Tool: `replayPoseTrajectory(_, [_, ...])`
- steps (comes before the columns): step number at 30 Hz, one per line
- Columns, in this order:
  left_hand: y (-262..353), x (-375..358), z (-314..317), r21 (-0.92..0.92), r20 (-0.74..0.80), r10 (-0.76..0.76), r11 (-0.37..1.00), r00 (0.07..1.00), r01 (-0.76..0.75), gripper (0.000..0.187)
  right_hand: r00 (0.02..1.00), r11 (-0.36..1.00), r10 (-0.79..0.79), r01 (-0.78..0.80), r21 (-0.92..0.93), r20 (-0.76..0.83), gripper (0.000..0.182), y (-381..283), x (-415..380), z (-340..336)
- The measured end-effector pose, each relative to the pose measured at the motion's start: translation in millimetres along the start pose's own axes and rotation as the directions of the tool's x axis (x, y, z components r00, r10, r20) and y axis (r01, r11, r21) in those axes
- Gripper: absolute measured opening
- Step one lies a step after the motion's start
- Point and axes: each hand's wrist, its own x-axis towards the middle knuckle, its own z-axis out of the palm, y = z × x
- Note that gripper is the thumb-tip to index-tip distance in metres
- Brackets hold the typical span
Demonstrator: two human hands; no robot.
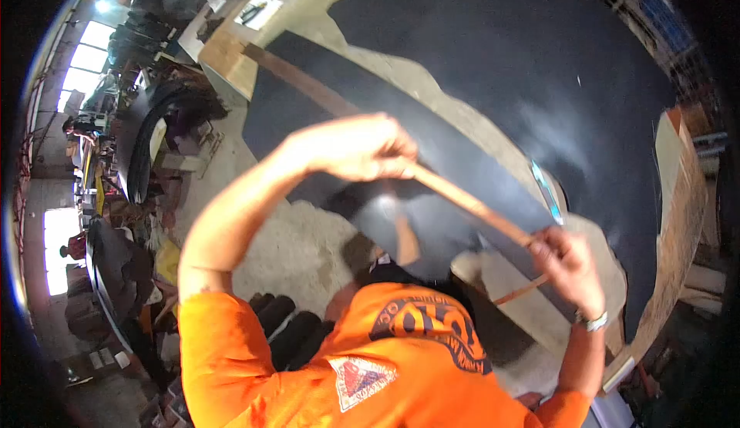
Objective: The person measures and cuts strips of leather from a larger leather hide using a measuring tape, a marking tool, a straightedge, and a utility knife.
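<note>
A long, narrow brown strap (474, 206) that looks like leather is stretched between my two hands. My left hand (370, 151) is closed around it on the left, fingers curled under. On the right, my right hand (569, 262) pinches the strap, and a short tail hangs from it toward my body. Another brown length (304, 81) runs from behind my left hand to the far left end of the work surface. Beneath the strap lies a dark sheet (308, 62) with a smooth sheen. A slim, shiny teal-and-white object (546, 191) lies just beyond my right hand.
A large black sheet (493, 27) with wavy edges spreads across the far side of the pale table (470, 112). Paper (258, 12) lies at the table's upper left corner. Black material hangs in the workshop at left, where a person (81, 129) stands farther off.
</note>
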Motion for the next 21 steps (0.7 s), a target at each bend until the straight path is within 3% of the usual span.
replayPoseTrajectory(2, [-40.7,-7.0,12.8,-0.005,-0.047,-0.109,0.994,0.993,0.109,0.023,1.0,1.0,0.012,-0.012,0.015,-0.024,0.011,48.2,9.9,25.2])
replayPoseTrajectory(3, [-113.6,-28.4,-14.9,-0.13,-0.021,-0.112,0.986,0.994,0.108,0.021,0.992,0.99,0.125,-0.125,-0.066,-0.007,0.012,-1.9,39.9,47.0])
replayPoseTrajectory(5, [-185.8,-42.8,-43.2,0.007,-0.083,-0.124,0.992,0.989,0.125,0.02,0.979,0.977,0.19,-0.196,-0.081,-0.081,0.015,6.9,87.5,66.9])
replayPoseTrajectory(6, [-220.2,-47.4,-67.4,-0.051,-0.046,-0.192,0.981,0.98,0.189,0.02,0.98,0.981,0.172,-0.18,-0.071,-0.096,0.015,12.6,111.8,73.2])
replayPoseTrajectory(7, [-249.4,-52.4,-75.2,-0.1,-0.103,-0.245,0.967,0.964,0.235,0.02,0.974,0.976,0.204,-0.21,-0.057,-0.097,0.015,18.7,125.5,82.2])
replayPoseTrajectory(8, [-278.4,-57.7,-95.4,-0.036,-0.097,-0.255,0.967,0.962,0.253,0.019,0.972,0.975,0.2,-0.21,-0.078,-0.119,0.015,20.7,141.4,93.7])
replayPoseTrajectory(10, [-337.8,-63.7,-127.4,-0.085,-0.137,-0.326,0.945,0.936,0.316,0.018,0.969,0.976,0.211,-0.217,-0.037,-0.126,0.015,30.2,168.2,115.6])
replayPoseTrajectory(12, [-382.2,-68.9,-166.2,0.201,-0.251,-0.352,0.892,0.902,0.405,0.019,0.971,0.976,0.198,-0.207,-0.059,-0.137,0.016,25.7,197.2,135.1])
replayPoseTrajectory(13, [-411.7,-70.3,-184.7,0.266,-0.307,-0.364,0.855,0.88,0.446,0.019,0.965,0.973,0.22,-0.227,-0.04,-0.144,0.015,8.3,212.4,146.4])
replayPoseTrajectory(14, [-434.5,-68.6,-200.0,0.187,-0.34,-0.388,0.865,0.857,0.466,0.018,0.967,0.975,0.208,-0.217,-0.046,-0.146,0.016,4.8,223.4,155.9])
replayPoseTrajectory(17, [-448.7,-66.3,-221.8,0.154,-0.527,-0.546,0.692,0.651,0.706,0.026,0.968,0.976,0.189,-0.203,-0.077,-0.162,0.017,-10.2,248.8,174.6])
replayPoseTrajectory(18, [-455.7,-63.9,-215.2,0.321,-0.704,-0.395,0.565,0.591,0.76,0.04,0.966,0.974,0.197,-0.212,-0.074,-0.168,0.017,-12.9,255.4,177.1])
replayPoseTrajectory(21, [-440.1,-49.0,-174.0,-0.032,-0.86,-0.409,0.638,0.304,0.769,0.049,0.961,0.97,0.213,-0.23,-0.081,-0.178,0.017,-17.7,262.6,176.5])
